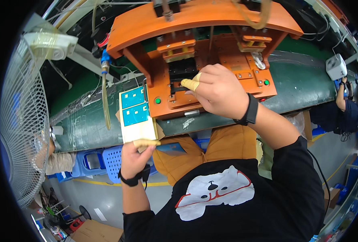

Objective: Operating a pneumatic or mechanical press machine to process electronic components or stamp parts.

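My left hand (135,160), with a yellowish cot on a finger, pinches a thin blue sheet (171,149) by its edge, in front of the bench and above my lap. My right hand (217,86) reaches over the orange press machine (243,64). Its fingers, also in yellowish cots, are pinched together at the near right of a black fixture (182,69) on the machine's left half. What they hold, if anything, is too small to make out. Left of the machine lies a pale board (140,131) carrying two blue rectangular sheets (133,115) with small light squares.
A green button (158,101) sits at the machine's left front, another green button (266,82) at the right. A yellowish hose (107,103) hangs beside the machine. A caged fan (23,121) stands at far left. Blue baskets (113,161) are below the bench; another person (342,107) is at far right.
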`<state>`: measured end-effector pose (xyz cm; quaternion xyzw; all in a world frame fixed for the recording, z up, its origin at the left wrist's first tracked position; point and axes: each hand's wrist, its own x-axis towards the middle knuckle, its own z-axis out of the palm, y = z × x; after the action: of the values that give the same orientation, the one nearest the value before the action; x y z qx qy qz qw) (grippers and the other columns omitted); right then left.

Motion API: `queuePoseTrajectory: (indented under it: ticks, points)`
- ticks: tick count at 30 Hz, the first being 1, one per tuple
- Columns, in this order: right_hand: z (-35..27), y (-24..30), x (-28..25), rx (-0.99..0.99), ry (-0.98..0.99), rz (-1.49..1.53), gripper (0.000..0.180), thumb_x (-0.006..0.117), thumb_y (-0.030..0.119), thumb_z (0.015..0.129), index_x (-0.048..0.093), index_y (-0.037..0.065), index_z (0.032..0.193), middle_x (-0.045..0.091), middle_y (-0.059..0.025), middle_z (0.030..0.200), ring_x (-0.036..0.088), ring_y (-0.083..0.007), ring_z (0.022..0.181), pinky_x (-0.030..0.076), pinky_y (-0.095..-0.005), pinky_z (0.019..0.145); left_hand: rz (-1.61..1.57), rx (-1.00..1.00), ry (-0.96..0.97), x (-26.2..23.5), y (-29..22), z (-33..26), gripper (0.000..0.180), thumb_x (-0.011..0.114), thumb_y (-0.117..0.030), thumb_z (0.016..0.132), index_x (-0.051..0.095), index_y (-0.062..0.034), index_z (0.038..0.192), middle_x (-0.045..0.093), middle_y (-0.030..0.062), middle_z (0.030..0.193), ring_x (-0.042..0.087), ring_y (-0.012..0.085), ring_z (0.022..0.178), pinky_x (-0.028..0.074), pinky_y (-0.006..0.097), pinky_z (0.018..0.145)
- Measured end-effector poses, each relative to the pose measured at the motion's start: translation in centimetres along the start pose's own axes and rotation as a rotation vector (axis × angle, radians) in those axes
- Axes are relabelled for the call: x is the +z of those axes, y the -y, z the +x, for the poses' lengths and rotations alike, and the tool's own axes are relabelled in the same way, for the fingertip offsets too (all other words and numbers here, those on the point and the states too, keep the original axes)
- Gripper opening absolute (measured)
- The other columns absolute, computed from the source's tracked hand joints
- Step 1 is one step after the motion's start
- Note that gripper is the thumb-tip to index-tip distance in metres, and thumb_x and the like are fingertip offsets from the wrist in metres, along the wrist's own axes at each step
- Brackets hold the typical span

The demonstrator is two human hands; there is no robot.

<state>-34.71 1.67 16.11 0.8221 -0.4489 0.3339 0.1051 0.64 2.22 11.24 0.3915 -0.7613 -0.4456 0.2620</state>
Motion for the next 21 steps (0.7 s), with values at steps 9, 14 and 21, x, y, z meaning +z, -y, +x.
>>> queuePoseTrajectory:
  ticks: [9,14,21]
  points:
    - [-17.1,-4.1,-17.0,0.793,-0.557,1.051,0.031,0.065,0.014,0.102,0.067,-0.005,0.127,0.076,-0.0117,0.102,0.072,-0.0200,0.083,0.057,-0.0322,0.076,0.339,0.351,-0.152,3.6,-3.1,17.0,0.025,0.077,-0.011,0.093,0.073,-0.0007,0.115,0.075,0.0171,0.111,0.072,0.0297,0.101,0.054,0.035,0.091]
    - [-32.9,-11.7,-16.4,0.762,-0.997,1.509,0.031,0.045,0.024,0.115,0.061,0.003,0.132,0.071,-0.0059,0.123,0.067,-0.0165,0.099,0.052,-0.0289,0.088,0.420,0.265,-0.077,3.5,-2.2,22.9,0.031,0.074,-0.017,0.092,0.071,-0.0026,0.120,0.073,0.0188,0.121,0.068,0.0389,0.113,0.054,0.043,0.095]
    - [-41.7,-28.5,-7.8,0.992,-1.235,1.573,0.027,0.059,0.021,0.109,0.066,0.010,0.133,0.074,-0.0036,0.126,0.071,-0.0221,0.110,0.048,-0.0217,0.061,-0.187,0.088,-0.101,3.1,1.9,28.1,0.037,0.071,-0.014,0.097,0.062,-0.0101,0.133,0.067,0.0121,0.130,0.064,0.0307,0.124,0.052,0.041,0.107]
